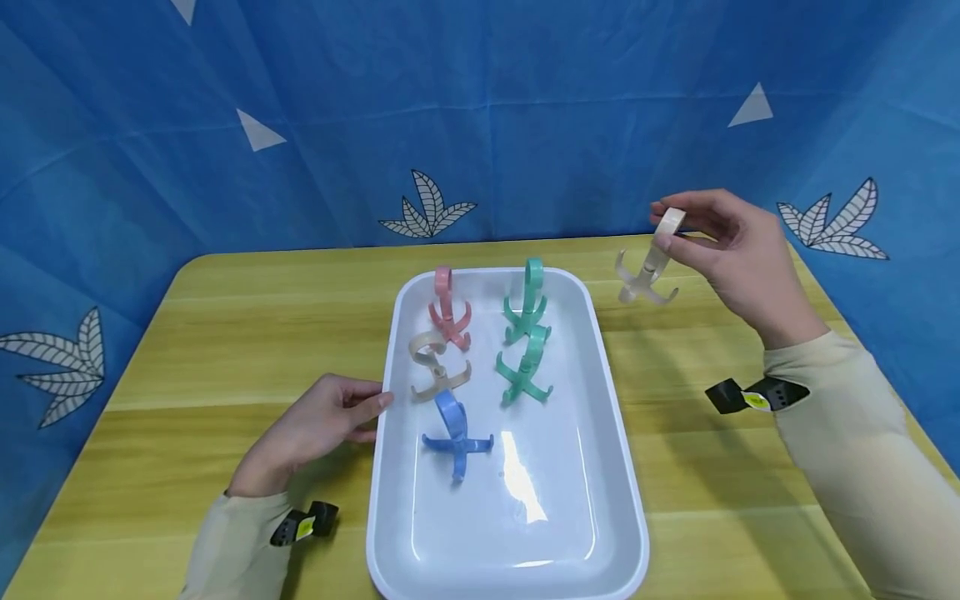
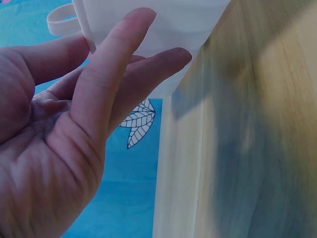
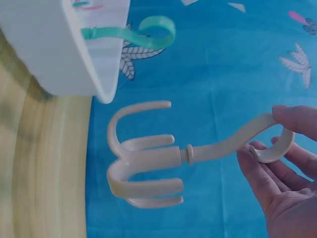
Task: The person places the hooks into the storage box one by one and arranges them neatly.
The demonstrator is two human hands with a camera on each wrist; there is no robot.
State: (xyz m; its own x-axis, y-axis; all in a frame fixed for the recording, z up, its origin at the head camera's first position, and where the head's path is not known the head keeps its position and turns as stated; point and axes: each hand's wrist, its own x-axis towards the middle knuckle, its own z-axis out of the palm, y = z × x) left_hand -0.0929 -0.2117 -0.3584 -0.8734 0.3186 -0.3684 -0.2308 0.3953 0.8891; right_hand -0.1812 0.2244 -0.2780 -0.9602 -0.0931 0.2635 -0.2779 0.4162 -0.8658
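My right hand (image 1: 731, 250) pinches the curled top of a cream four-claw hanging hook (image 3: 148, 161) between thumb and fingers, claws downward, in the air to the right of the tray. My left hand (image 1: 322, 421) is at the left side of the white tray (image 1: 633, 500), thumb on the rim and fairly straight fingers along the outer wall. Inside the tray lie a pink hook (image 1: 444, 292), a beige hook (image 1: 438, 375), a blue hook (image 1: 456, 442) and two green hooks, one farther back (image 1: 532, 287) and one nearer (image 1: 531, 358).
The tray stands on a wood-grain table (image 1: 285, 308). Behind the table's far edge hangs a blue cloth (image 1: 525, 167) with white leaf and triangle prints. Each wrist wears a dark strap with a small device, one on the left (image 1: 303, 525) and one on the right (image 1: 757, 396).
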